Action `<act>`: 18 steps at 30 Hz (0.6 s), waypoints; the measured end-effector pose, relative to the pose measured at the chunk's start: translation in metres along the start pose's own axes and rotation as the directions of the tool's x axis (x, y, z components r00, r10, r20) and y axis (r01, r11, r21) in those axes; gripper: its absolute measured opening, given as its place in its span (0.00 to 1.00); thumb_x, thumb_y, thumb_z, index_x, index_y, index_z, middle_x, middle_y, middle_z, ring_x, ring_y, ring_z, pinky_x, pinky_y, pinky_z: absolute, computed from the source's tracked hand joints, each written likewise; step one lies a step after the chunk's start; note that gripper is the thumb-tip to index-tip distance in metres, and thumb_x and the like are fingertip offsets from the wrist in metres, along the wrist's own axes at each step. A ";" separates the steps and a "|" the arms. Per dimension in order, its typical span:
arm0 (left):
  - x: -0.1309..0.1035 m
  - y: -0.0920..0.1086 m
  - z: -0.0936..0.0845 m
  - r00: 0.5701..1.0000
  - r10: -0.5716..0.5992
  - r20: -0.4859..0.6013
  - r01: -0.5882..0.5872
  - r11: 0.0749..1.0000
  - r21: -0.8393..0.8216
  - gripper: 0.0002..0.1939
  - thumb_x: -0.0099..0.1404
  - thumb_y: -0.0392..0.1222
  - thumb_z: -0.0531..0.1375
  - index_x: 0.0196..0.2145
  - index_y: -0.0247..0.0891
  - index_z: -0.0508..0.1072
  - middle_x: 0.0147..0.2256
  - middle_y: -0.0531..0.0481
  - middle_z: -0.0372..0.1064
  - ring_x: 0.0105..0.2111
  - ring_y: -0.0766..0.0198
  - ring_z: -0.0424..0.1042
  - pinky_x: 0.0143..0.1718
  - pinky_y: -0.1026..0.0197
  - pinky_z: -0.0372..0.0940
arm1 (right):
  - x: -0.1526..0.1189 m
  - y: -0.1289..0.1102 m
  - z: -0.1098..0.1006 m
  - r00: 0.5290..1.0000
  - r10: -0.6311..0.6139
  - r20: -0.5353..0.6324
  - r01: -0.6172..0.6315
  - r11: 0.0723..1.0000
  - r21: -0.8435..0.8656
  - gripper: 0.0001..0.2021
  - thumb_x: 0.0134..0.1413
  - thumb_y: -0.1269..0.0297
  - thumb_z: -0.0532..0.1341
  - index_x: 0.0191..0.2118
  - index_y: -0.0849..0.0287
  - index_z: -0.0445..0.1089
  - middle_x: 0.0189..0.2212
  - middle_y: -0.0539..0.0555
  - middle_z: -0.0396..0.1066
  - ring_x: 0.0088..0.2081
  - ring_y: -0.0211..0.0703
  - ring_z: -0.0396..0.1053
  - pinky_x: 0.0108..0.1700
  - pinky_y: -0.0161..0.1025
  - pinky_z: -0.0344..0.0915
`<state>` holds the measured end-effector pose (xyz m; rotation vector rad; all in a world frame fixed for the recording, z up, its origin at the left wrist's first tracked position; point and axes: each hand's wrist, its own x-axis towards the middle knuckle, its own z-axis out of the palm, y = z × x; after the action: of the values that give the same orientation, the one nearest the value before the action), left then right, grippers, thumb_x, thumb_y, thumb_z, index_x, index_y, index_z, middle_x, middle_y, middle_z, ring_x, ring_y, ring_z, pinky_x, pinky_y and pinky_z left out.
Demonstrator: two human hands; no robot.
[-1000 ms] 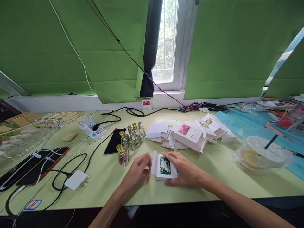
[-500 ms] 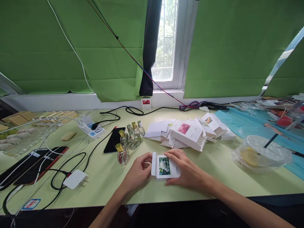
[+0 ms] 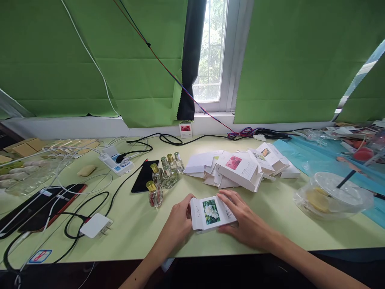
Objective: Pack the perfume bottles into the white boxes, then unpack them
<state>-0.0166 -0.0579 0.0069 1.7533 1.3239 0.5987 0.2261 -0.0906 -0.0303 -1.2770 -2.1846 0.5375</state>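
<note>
A small white carton (image 3: 226,212) with a white-flower picture lies near the table's front edge, its picture side facing up. My right hand (image 3: 245,218) is closed around its right end, thumb on the near side and fingers over the far side. Against its left end, where a flap shows, my left hand (image 3: 178,224) has its fingers bent; the fingertips are partly hidden behind the carton. Left of the carton stand several small glass perfume bottles (image 3: 155,194) with gold and clear caps. Behind it is a pile of white cartons (image 3: 239,168), some with flower pictures.
A black phone (image 3: 141,176) lies behind the bottles. Further left are a white charger (image 3: 96,225), cables, a power strip (image 3: 116,162) and more phones (image 3: 64,204). At right stands a lidded plastic cup (image 3: 331,192) with a straw, in a clear bag, near blue sheeting (image 3: 306,156).
The carton has tilted slightly and shifted a little right, showing more of its near side. The left flap now leans outward, and my left hand has moved up against that end.
</note>
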 end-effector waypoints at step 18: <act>0.009 -0.019 -0.016 0.989 0.026 -0.144 0.013 0.965 0.263 0.13 0.66 0.43 0.51 0.39 0.39 0.74 0.23 0.53 0.68 0.24 0.62 0.64 0.27 0.63 0.53 | -0.022 0.022 -0.020 0.989 0.148 -0.005 -0.148 0.989 -0.009 0.38 0.58 0.61 0.68 0.71 0.51 0.54 0.67 0.63 0.58 0.65 0.60 0.64 0.65 0.53 0.66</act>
<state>-0.0363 -0.0420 -0.0010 1.9582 1.5590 0.5858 0.2625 -0.0979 -0.0334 -1.4518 -2.1025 0.5820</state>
